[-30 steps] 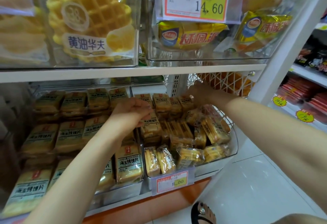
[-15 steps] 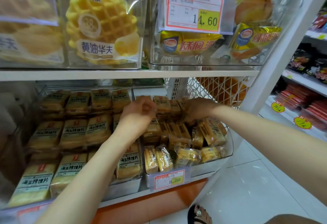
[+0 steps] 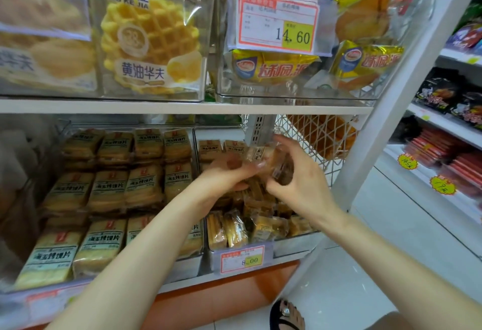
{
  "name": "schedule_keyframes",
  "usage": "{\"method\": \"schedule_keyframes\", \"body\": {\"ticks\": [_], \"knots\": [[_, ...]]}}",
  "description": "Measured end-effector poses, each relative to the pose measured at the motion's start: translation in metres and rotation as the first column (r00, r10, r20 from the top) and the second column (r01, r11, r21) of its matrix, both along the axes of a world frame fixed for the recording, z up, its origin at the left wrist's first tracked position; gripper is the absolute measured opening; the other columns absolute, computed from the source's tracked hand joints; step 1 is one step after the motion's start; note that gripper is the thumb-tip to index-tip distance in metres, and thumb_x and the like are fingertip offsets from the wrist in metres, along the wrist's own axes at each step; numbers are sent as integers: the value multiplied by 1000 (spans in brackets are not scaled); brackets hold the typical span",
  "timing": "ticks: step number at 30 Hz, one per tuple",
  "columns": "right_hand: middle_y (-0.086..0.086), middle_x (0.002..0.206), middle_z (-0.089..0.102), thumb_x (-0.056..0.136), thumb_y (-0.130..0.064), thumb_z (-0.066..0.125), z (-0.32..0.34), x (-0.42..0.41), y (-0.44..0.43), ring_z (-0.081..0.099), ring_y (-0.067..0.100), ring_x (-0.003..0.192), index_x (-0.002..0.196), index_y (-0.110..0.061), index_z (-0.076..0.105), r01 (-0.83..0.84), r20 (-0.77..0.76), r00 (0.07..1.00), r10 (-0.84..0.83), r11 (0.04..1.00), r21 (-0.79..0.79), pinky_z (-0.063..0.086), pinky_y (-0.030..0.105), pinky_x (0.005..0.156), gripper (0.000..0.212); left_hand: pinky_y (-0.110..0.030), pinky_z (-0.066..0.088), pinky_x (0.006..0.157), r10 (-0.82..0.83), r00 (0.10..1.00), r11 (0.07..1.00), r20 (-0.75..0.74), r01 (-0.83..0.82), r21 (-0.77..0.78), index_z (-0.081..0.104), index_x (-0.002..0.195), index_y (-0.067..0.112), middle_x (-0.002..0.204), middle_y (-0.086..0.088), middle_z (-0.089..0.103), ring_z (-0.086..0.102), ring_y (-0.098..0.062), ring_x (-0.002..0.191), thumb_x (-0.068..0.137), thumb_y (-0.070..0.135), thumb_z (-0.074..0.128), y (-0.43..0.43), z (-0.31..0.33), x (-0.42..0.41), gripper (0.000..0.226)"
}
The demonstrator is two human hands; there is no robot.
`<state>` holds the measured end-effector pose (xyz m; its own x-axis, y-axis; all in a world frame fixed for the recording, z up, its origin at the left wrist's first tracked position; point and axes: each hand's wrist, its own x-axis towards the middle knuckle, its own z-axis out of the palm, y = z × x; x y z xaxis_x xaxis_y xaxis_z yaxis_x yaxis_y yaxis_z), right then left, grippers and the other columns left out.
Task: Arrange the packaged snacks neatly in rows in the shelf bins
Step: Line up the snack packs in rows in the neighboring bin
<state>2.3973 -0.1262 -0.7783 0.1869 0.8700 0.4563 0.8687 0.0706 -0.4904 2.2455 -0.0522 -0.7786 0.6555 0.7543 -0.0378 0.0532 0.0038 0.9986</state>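
Two clear bins sit on the lower shelf. The left bin point(image 3: 194, 264) holds tidy rows of green-labelled toast packets point(image 3: 107, 189). The right bin point(image 3: 294, 245) holds a jumbled heap of small snack packets point(image 3: 263, 225). Over that heap both hands meet. My right hand point(image 3: 300, 183) grips a clear-wrapped brown snack packet point(image 3: 283, 168) lifted above the pile. My left hand point(image 3: 227, 170) pinches the same packet's wrapper at its left end. The packets under my hands are hidden.
The upper shelf point(image 3: 182, 107) hangs low over the bins, carrying waffle packs point(image 3: 151, 42) and yellow pie bags point(image 3: 276, 66). A price tag point(image 3: 242, 259) clips to the right bin's front. A white wire basket point(image 3: 313, 136) stands behind on the right. My sandalled foot point(image 3: 287, 314) is on the tiled floor.
My right hand has come back from the rear of the right bin with a packet and lifted it. My left hand moved right to meet it. The camera moved closer.
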Motion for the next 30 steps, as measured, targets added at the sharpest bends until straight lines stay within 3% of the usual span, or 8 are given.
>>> {"method": "schedule_keyframes", "body": {"ticks": [2,6,9,14,20,24,27,30], "knots": [[-10,128,51,72,-16,70,-12,-7,-9,48,2,116,134,-21,41,-11,-33,999,14,997,75,41,21,99,68,-29,49,93,-20,999,1000,-46,20,8,56,104,30,111,4,63,60,-10,103,76,37,69,-6,-2,5,31],[-6,126,47,70,-4,66,-21,-15,-15,39,-15,111,136,-15,39,17,-134,991,4,988,154,30,0,95,72,-31,47,97,6,998,999,-62,-4,33,52,112,28,113,5,61,58,-10,105,76,34,71,-15,-7,17,41],[-6,123,42,71,-1,66,-23,-18,-19,30,-27,110,137,-12,38,27,-160,987,6,979,200,24,-4,92,73,-16,45,82,51,997,993,-60,-44,108,50,109,31,106,11,58,56,-5,100,76,32,73,-16,-7,22,40],[0,120,44,71,1,68,-24,-12,-23,34,-22,108,133,-10,41,-26,-117,992,48,982,188,29,-2,91,68,-3,39,69,204,976,933,-70,-173,316,38,120,23,106,12,47,49,2,94,72,24,77,-16,-13,26,62],[-10,123,37,73,-17,77,-28,3,-29,35,-19,107,137,-21,34,-41,-163,985,52,997,72,28,-4,91,77,-24,42,87,324,937,812,-128,-206,546,37,119,26,117,6,42,46,-11,110,64,25,81,-13,-18,31,70],[-12,119,39,72,-14,77,-31,4,-29,41,-6,109,132,-24,35,-14,-235,972,27,998,54,37,3,91,74,-25,39,89,332,933,799,-141,-199,567,33,127,22,116,8,35,42,-9,109,65,38,81,-22,-15,36,80],[-9,116,51,71,-11,75,-21,9,-31,56,7,105,118,-30,43,-40,-508,858,79,995,86,51,21,84,60,-11,39,84,64,980,903,-188,24,430,31,132,26,122,9,43,48,-1,103,64,51,76,-18,-8,27,86],[-1,110,61,69,-12,75,-6,18,-35,63,7,98,118,-22,48,-137,-791,587,172,984,112,52,20,75,57,-20,49,85,-87,973,916,-215,163,366,33,137,28,117,10,57,59,-1,98,52,62,73,-4,2,5,100]]}}
